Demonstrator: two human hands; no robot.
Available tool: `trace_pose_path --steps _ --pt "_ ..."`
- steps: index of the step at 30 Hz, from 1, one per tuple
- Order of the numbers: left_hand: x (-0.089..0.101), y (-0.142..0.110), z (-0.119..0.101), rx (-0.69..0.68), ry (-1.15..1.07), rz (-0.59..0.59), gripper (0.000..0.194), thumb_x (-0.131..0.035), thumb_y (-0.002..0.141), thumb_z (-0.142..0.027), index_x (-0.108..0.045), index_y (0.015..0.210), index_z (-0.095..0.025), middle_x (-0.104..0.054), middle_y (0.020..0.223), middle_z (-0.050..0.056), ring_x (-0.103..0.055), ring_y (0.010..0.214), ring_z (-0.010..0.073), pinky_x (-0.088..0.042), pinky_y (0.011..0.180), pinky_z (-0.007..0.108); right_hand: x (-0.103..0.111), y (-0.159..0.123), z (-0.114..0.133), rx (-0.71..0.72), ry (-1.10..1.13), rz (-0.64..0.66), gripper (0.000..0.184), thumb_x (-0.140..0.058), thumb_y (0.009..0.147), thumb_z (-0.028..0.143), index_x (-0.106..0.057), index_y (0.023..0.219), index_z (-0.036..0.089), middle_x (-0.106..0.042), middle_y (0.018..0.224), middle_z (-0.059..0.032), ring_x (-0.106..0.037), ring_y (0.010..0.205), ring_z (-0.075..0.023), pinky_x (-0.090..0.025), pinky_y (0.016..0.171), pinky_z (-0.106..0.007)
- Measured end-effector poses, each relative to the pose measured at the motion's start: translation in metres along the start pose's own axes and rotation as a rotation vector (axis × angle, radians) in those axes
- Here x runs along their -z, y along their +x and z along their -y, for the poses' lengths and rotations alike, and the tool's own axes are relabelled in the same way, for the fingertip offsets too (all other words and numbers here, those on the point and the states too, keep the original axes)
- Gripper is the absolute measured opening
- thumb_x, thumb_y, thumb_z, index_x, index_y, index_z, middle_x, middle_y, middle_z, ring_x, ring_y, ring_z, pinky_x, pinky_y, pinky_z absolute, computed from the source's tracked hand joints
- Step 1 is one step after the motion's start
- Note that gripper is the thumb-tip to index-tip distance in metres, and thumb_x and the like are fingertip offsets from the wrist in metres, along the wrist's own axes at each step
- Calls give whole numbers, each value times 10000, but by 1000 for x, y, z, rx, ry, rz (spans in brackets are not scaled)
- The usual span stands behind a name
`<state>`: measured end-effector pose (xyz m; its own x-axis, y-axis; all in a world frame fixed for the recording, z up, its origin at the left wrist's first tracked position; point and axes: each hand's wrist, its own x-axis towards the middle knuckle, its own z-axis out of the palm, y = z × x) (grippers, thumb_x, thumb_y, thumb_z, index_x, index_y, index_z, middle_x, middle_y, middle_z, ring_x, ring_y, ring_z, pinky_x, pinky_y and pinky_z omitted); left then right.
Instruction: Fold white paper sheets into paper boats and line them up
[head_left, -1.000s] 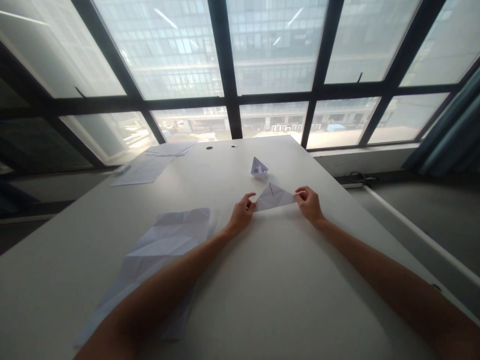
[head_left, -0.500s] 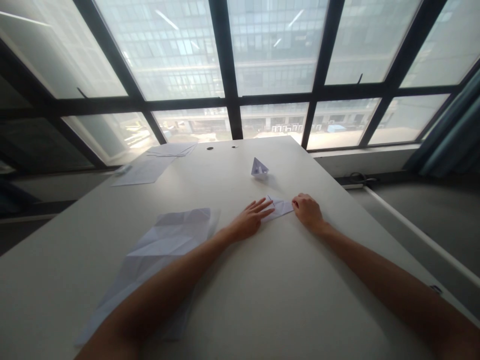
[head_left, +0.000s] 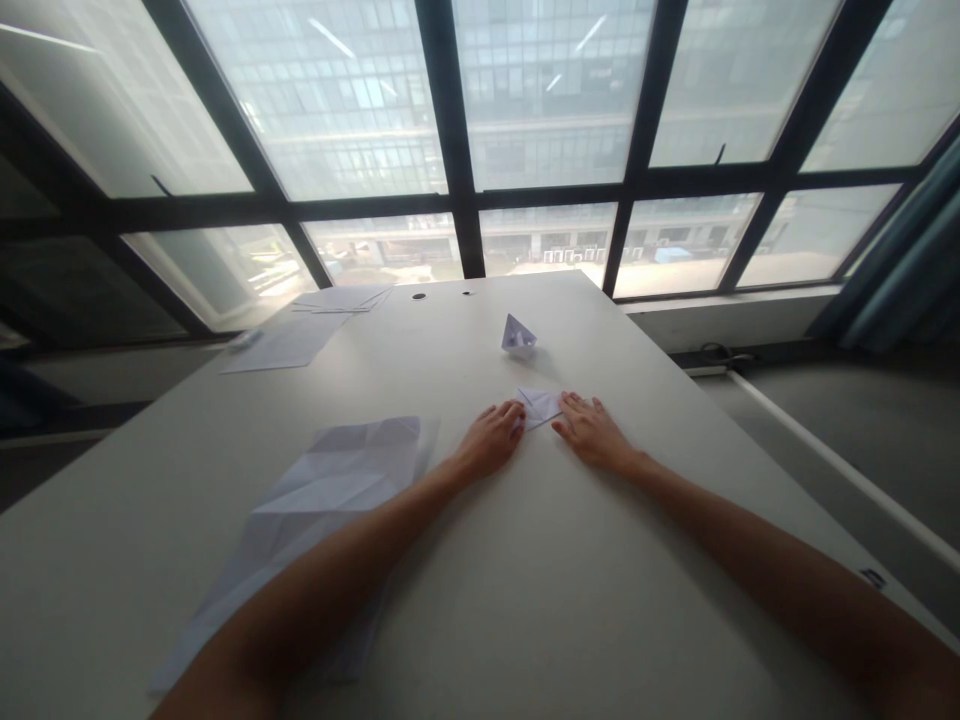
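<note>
The folded paper lies on the bench, nearer than the paper boat. The left hand curls its fingers over the left end; whether its grip pinches, I cannot tell. The right hand, grip flat and unclenched, touches the right end.

White table before a dark window frame, bearing a small pointed paper figure, a large creased sheet at left and flat papers towards the far left corner, with a bluish curtain hanging at right and a white bar beyond the table's right edge.
</note>
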<state>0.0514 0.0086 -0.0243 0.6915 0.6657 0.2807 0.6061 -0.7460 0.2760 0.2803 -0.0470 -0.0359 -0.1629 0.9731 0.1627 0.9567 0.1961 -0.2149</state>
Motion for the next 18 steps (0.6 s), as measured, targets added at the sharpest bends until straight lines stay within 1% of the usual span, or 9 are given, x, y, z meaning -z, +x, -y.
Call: trace_pose_path --steps 3,5,7,11,14,18 --pt "-3 -1 4 12 38 88 495 -312 983 -189 -397 1471 -193 -399 1550 90 -353 1439 216 -236 1196 454 -3 1 -2 -69 -17 9 671 -260 1014 533 -332 1520 98 -289 1588 -181 -211 1492 -274 -121 1191 -550" --pt "-4 -1 6 6 56 146 545 -310 960 -154 -372 1499 -197 -323 1589 74 -274 1476 212 -193 1210 463 -4 1 -3 -98 -18 13 698 -252 1008 557 -315 1528 95 -266 1595 -188 -191 1498 -277 -112 1190 -554" --pt "-4 0 6 11 63 161 553 -314 954 -158 -384 1501 -200 -308 1594 67 -262 1481 209 -181 1214 456 -4 2 -4 -108 -15 19 703 -247 1005 565 -308 1532 103 -257 1599 -183 -184 1499 -274 -108 1189 -560" --pt "-3 2 3 40 69 156 539 -336 963 -217 -400 1497 -176 -316 1589 75 -255 1483 226 -186 1213 441 -4 3 -6 -142 -24 18 689 -244 1007 556 -316 1527 110 -248 1605 -169 -179 1501 -267 -100 1185 -575" --pt "-2 2 1 36 80 148 531 -347 984 -293 -400 1496 -163 -320 1588 85 -247 1485 244 -185 1212 445 -4 3 -10 -185 -34 11 688 -241 1007 551 -317 1525 104 -248 1605 -170 -181 1499 -267 -101 1184 -574" --pt "-1 1 0 33 86 150 534 -341 1008 -389 -400 1494 -173 -323 1588 92 -247 1484 250 -186 1210 446 -6 4 -16 -238 -40 -13 690 -238 1007 548 -303 1532 105 -248 1604 -176 -185 1497 -276 -115 1182 -572"
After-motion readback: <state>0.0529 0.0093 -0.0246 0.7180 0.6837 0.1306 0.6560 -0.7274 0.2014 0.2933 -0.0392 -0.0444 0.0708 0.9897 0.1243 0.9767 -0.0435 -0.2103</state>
